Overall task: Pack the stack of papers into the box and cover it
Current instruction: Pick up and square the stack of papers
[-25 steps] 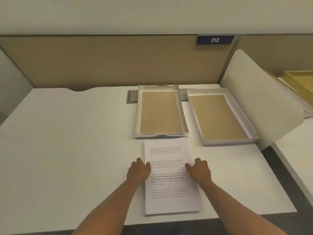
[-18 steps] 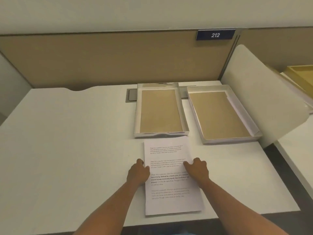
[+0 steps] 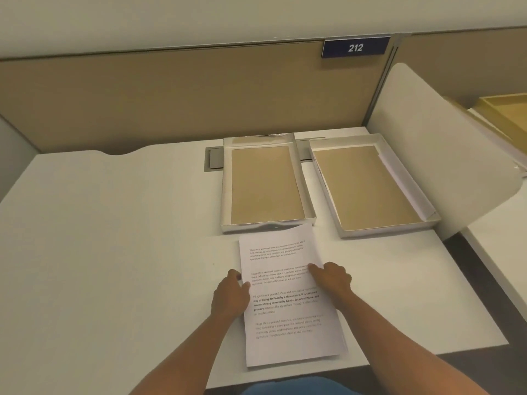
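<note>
A stack of printed white papers lies on the white desk near its front edge. My left hand grips the stack's left edge and my right hand grips its right edge, thumbs on top. The stack's far end bows up slightly. Just beyond it sits a shallow silver-walled tray with a brown floor, empty. To its right, angled, lies a second shallow tray with white walls and a brown floor. Which one is the box and which the lid I cannot tell.
A tan partition with a blue "212" plate closes the back. A grey cable slot lies behind the left tray. A white curved divider stands at the right; beyond it is another desk with a yellow tray.
Both hands have closed further on the stack's sides and its far end has lifted a little toward the left tray. The view has shifted slightly.
</note>
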Motion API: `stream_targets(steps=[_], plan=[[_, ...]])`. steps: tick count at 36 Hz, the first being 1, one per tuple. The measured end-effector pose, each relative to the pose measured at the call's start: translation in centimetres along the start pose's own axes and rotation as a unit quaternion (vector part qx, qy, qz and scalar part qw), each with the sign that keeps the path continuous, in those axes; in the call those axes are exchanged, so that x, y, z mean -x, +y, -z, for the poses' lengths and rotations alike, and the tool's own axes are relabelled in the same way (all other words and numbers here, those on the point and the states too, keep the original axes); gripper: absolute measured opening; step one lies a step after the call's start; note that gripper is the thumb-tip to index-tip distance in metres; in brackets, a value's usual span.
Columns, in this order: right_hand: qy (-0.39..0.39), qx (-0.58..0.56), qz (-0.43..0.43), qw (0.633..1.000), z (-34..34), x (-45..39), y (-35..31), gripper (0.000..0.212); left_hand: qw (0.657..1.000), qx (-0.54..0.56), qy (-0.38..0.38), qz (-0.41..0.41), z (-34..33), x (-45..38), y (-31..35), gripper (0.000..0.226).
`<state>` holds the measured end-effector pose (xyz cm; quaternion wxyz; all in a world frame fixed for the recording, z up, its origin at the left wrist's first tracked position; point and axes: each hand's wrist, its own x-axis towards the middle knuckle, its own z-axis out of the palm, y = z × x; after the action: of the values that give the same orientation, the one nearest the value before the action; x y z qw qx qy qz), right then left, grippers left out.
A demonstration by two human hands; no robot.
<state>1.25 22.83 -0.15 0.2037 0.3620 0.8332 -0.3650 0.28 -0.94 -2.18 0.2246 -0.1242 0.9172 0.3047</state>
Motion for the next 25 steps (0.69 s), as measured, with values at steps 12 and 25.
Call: stream_targets(steps=[12, 25], plan=[[-0.087, -0.117, 0.067, 0.987, -0.2, 0.4, 0.9, 0.044, 1.000, 0.029, -0.012, -0.003, 0.4, 0.3, -0.3, 0.033], [-0.068, -0.231, 0.240, 0.940, 3.1, 5.9, -0.4, 0.030, 0.882, 0.459, -0.102, -0.039, 2.9, 0.2, -0.6, 0.085]])
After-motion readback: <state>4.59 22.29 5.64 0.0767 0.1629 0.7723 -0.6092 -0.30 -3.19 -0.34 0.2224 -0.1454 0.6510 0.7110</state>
